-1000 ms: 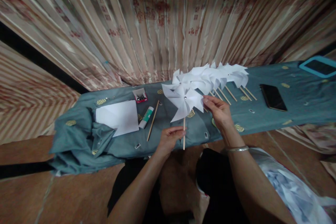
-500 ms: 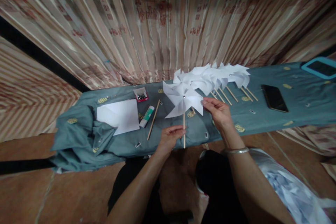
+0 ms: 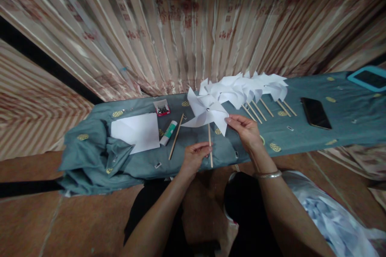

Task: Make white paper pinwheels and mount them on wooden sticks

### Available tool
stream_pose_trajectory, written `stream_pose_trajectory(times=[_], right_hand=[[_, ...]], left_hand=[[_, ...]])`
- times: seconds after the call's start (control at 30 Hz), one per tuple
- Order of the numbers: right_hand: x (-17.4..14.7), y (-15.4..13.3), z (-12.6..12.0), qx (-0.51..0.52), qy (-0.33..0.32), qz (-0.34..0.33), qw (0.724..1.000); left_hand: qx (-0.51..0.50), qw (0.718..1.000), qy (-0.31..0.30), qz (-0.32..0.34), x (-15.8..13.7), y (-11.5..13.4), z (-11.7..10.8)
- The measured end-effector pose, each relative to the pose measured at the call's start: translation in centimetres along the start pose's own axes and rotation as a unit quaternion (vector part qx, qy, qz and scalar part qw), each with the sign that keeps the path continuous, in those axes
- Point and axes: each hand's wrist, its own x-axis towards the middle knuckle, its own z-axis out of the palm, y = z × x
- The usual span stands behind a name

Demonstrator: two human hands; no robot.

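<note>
A white paper pinwheel point(image 3: 205, 113) with a silver pin at its centre is held up above the cloth-covered table. My left hand point(image 3: 194, 156) is closed around its wooden stick, near the lower end. At the pinwheel's right side, my right hand point(image 3: 244, 128) pinches the tip of one paper blade between thumb and fingers. Behind it, several finished-looking pinwheels point(image 3: 235, 92) lie in an overlapping row, their sticks pointing towards me. A loose wooden stick point(image 3: 176, 136) rests left of my left hand, beside a green and white glue stick point(image 3: 168, 133).
A small red box point(image 3: 162, 108) of metal pins stands at the back, with a stack of white paper point(image 3: 138, 130) to its left. A dark phone point(image 3: 315, 113) and a blue-framed device point(image 3: 369, 78) lie to the right. A plastic bag point(image 3: 325, 209) sits on the floor.
The pinwheel's blades have turned a little and its head has shifted slightly left. My right hand has moved left and slightly down with the blade tip; my left hand stays on the stick.
</note>
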Motion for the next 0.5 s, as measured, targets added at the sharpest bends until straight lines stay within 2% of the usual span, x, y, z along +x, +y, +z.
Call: stream_pose_trajectory(times=[0.5], right_hand=[[-0.64,0.69,0.56,0.024,-0.048,0.016,0.998]], left_hand=[[-0.021,1.000,0.016,-0.008,0.01,0.36,0.20]])
